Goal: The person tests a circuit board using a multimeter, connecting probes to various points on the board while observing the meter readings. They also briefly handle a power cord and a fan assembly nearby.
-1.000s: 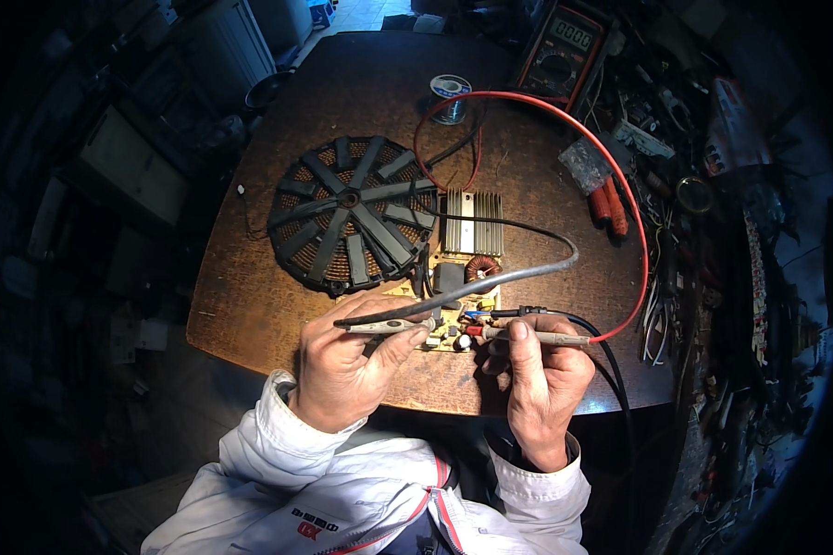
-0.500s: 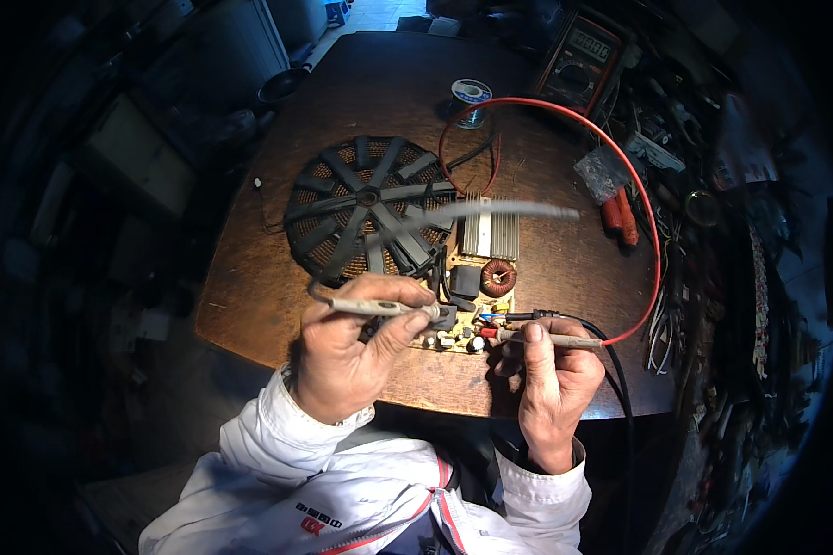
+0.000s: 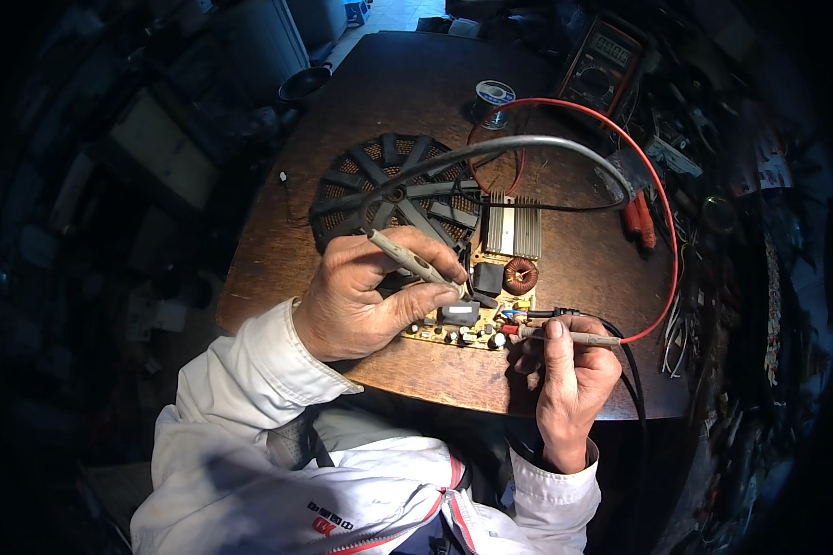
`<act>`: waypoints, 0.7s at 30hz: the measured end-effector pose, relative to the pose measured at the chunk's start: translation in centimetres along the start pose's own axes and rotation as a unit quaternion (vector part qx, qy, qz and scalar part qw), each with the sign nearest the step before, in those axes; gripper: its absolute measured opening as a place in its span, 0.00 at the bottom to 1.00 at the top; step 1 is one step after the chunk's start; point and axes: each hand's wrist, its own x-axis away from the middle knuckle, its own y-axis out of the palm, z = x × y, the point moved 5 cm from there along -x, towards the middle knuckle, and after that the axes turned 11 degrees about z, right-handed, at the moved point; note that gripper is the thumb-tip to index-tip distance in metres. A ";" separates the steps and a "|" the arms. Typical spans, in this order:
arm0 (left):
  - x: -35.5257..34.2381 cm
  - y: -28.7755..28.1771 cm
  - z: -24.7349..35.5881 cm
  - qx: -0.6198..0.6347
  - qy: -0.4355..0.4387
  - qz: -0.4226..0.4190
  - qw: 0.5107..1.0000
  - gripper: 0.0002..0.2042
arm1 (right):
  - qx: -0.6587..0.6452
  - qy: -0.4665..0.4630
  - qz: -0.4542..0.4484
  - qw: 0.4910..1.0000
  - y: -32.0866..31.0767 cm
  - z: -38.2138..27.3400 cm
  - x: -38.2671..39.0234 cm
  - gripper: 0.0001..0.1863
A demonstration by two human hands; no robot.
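Holding probes [image 3: 407,258]; spool [image 3: 494,102] apparently wire-wound

- white jacket [image 3: 379,504], loose, creased
- long white sleeves [image 3: 236,375], plain cuffs [image 3: 310,356]
- red trim [image 3: 459,520] by zip
- small dark-and-red print [image 3: 328,523], front

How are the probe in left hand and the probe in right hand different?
The left-hand probe slants downward to the right in view; the right-hand probe lies nearly level. The left-hand probe has a dark lead; the right-hand probe has a red lead. Both are slim and greyish-beige.
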 end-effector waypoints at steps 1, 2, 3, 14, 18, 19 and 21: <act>0.2 0.1 -0.1 -0.007 -0.001 -0.003 1.000 0.10 | -0.002 0.002 0.002 1.000 0.0 0.0 0.0 0.08; 0.4 0.3 -0.1 -0.033 0.037 0.003 0.999 0.10 | -0.006 -0.001 -0.002 1.000 0.1 -0.2 0.0 0.07; 0.3 0.5 0.3 -0.061 0.069 0.009 0.996 0.09 | -0.007 -0.004 -0.008 1.000 0.2 -0.4 -0.1 0.07; 0.8 1.4 -0.3 -0.052 0.038 0.013 0.998 0.09 | -0.012 0.000 -0.010 1.000 0.1 -0.2 -0.2 0.08; 0.8 1.6 -0.2 -0.044 0.010 -0.008 0.999 0.08 | -0.001 -0.011 -0.019 1.000 0.0 -0.3 -0.2 0.08; 0.8 1.7 -0.2 -0.048 0.016 -0.010 0.999 0.08 | 0.005 -0.014 -0.022 1.000 0.0 -0.4 -0.2 0.08; 0.7 1.9 0.0 -0.057 0.026 -0.013 0.998 0.08 | 0.010 -0.016 -0.024 1.000 0.0 -0.5 -0.2 0.08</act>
